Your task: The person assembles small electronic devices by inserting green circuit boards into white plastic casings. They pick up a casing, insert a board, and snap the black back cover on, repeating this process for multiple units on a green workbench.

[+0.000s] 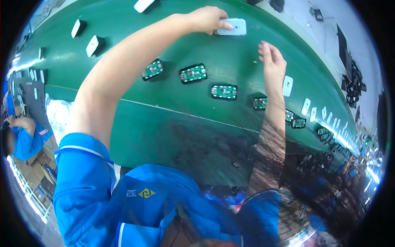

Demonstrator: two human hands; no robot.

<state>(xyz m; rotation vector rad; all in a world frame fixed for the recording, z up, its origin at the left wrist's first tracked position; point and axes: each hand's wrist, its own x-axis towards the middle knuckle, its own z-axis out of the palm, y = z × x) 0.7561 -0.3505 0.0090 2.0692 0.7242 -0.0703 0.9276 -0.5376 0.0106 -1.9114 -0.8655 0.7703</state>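
A small white rounded rectangular cover (pixel 238 27) is pinched in my left hand (pixel 209 19), held over the far part of the green work surface. My right hand (pixel 273 62) is raised to the right of it, fingers loosely bent and apart, with nothing visible in them. Nearer to me lie several black housings with green circuit boards in them, among them one in the middle (pixel 224 92), one to its left (pixel 193 73) and one (pixel 259 103) partly behind my right forearm. Another white cover (pixel 287 86) rests just right of my right wrist.
More white covers (pixel 305 106) trail off in a line to the right, beside a cluster of black housings (pixel 325 135). At the left stand white-topped black units (pixel 95 45). A person in blue (pixel 31 140) is at the far left. Dark hair blurs the lower right.
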